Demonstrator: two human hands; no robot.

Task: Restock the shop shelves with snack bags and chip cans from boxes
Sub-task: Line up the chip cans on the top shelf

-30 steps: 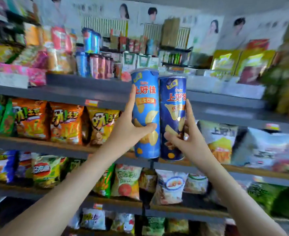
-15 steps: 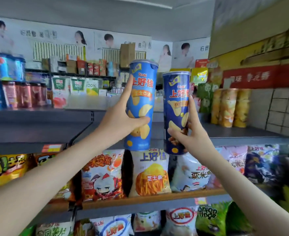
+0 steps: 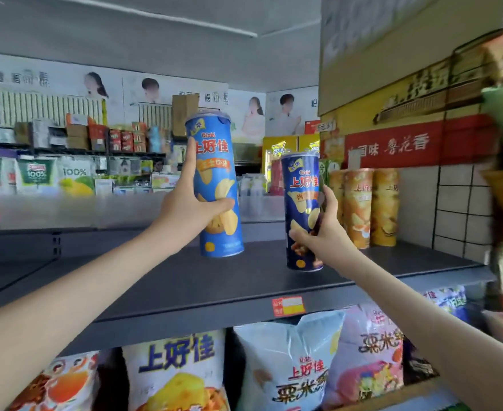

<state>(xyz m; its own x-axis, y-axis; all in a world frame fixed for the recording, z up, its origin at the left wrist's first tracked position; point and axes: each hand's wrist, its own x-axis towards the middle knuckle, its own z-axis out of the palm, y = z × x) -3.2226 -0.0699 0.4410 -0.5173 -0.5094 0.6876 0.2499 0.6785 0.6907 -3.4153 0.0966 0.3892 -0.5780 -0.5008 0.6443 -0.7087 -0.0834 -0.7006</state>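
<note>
Gripped upright in left hand (image 3: pixel 185 215): tall light-blue cardboard chip can (image 3: pixel 214 185), base low over dark grey metal shelf (image 3: pixel 244 283). Gripped upright in right hand (image 3: pixel 324 235): dark-blue cardboard chip can (image 3: pixel 300 203), nearer orange cans (image 3: pixel 362 206) rightward.

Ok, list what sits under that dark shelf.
Under the shelf, in a row: orange bag, cheese bag, pale blue bag, pink bag. The right arm hides whatever stands farther right.

Tall light-blue cardboard chip can (image 3: pixel 214 188) over the grey metal shelf (image 3: pixel 214 280), mid-board; dark-blue chip can (image 3: pixel 302 215) at its three o'clock, orange chip cans (image 3: pixel 362 206) at two, plastic snack bags (image 3: pixel 288 360) beneath.
</note>
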